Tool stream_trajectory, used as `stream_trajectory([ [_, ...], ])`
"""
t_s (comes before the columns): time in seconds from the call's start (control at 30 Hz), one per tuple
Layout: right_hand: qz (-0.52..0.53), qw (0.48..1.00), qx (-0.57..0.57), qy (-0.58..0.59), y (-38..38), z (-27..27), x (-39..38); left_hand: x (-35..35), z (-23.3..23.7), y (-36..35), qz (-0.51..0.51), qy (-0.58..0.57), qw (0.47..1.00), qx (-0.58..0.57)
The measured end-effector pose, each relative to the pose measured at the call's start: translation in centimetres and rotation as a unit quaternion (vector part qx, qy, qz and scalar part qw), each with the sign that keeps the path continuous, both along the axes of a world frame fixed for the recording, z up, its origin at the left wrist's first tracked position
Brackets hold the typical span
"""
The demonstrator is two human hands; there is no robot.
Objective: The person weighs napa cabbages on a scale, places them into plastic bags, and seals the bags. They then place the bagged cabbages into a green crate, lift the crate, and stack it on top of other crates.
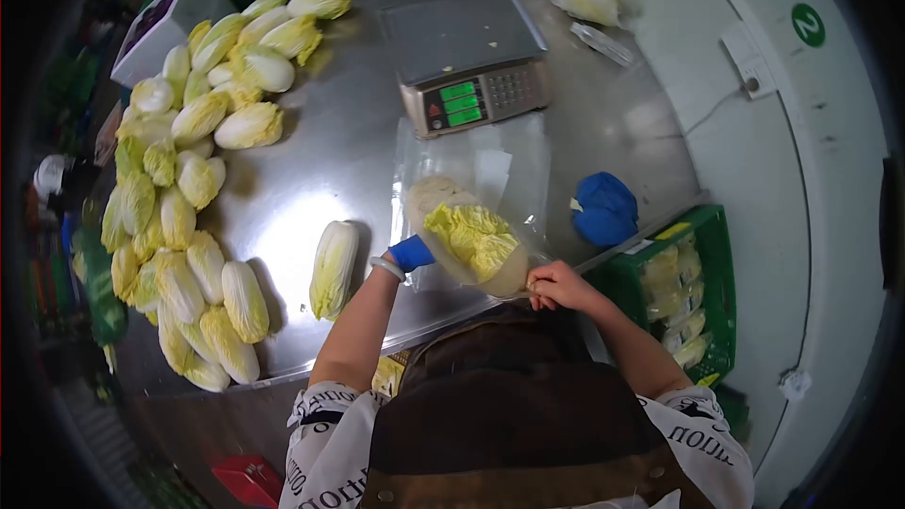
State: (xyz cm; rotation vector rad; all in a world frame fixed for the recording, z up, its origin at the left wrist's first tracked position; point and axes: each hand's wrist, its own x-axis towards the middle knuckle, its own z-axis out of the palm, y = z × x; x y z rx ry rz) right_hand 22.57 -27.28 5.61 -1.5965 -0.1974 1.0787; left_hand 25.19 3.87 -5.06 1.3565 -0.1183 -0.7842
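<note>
A napa cabbage [473, 238] with yellow leaf tips sits in a clear plastic bag [510, 275] near the table's front edge. My left hand [412, 253], in a blue glove, holds the bagged cabbage from the left, its fingers out of sight behind it. At the bag's right edge my bare right hand [561, 286] has its fingers closed on the plastic. Flat clear bags [530, 160] lie just beyond. Another whole napa cabbage [334, 269] rests left of my left hand.
A digital scale [462, 52] with green displays stands beyond the bags. Many napa cabbages [179, 287] are piled along the left side of the metal table [311, 170]. To the right are a blue crumpled bundle [605, 208] and a green crate [724, 311] of wrapped cabbages.
</note>
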Motion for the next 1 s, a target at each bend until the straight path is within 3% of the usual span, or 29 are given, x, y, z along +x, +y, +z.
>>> stream_trajectory([
  [0.1,-0.095,0.995,-0.006,0.000,-1.0,0.7,-0.7,-0.1,1.4,-2.1,-0.015,-0.098,0.995,0.018],
  [0.13,-0.131,0.991,-0.009,-0.005,-1.5,2.3,-0.7,-0.7,4.5,-2.6,0.036,-0.142,0.989,0.004],
  [0.2,-0.203,0.979,-0.010,-0.006,-1.8,6.1,-1.3,-2.1,10.2,-2.5,0.078,-0.207,0.970,0.095],
  [0.3,-0.263,0.961,0.071,-0.037,-2.5,4.9,-2.6,-4.2,16.7,-2.2,0.116,-0.408,0.889,0.174],
  [0.33,-0.226,0.973,0.033,-0.036,-2.1,4.6,-2.3,-4.5,17.0,-2.9,0.151,-0.401,0.894,0.129],
  [0.43,-0.149,0.975,-0.022,-0.162,-1.0,-1.4,-1.5,-4.3,11.9,-2.6,0.155,-0.101,0.981,-0.057],
  [0.47,-0.187,0.979,-0.019,-0.074,0.0,-2.4,-2.0,-4.1,10.9,-2.0,0.127,-0.237,0.962,0.051],
  [0.53,-0.143,0.989,-0.012,-0.040,1.4,1.7,-0.9,-4.2,13.1,-1.3,0.114,-0.235,0.962,0.080],
  [0.6,-0.141,0.989,0.016,-0.029,1.4,2.0,-1.5,-5.9,14.7,-1.2,0.124,-0.202,0.968,0.077],
  [0.63,-0.143,0.989,0.034,-0.026,0.9,1.7,-1.5,-6.6,15.1,-1.2,0.089,-0.257,0.954,0.123],
  [0.73,-0.136,0.989,0.021,-0.053,-0.3,-0.7,-1.4,-8.8,11.1,-1.9,0.148,-0.188,0.967,0.087],
  [0.83,-0.119,0.991,-0.012,-0.056,-1.2,0.2,-1.6,-8.0,7.6,-1.1,0.125,-0.219,0.963,0.093],
  [0.87,-0.111,0.992,-0.021,-0.052,-1.3,0.9,-1.7,-7.9,6.5,-1.3,0.125,-0.119,0.984,-0.035],
  [0.97,-0.114,0.990,-0.031,-0.074,-0.9,0.8,-2.3,-5.9,4.9,-3.1,0.040,-0.116,0.989,-0.081],
  [1.0,-0.145,0.988,-0.013,-0.057,-0.9,1.6,-2.5,-5.4,6.0,-3.7,0.039,-0.142,0.988,-0.043],
])
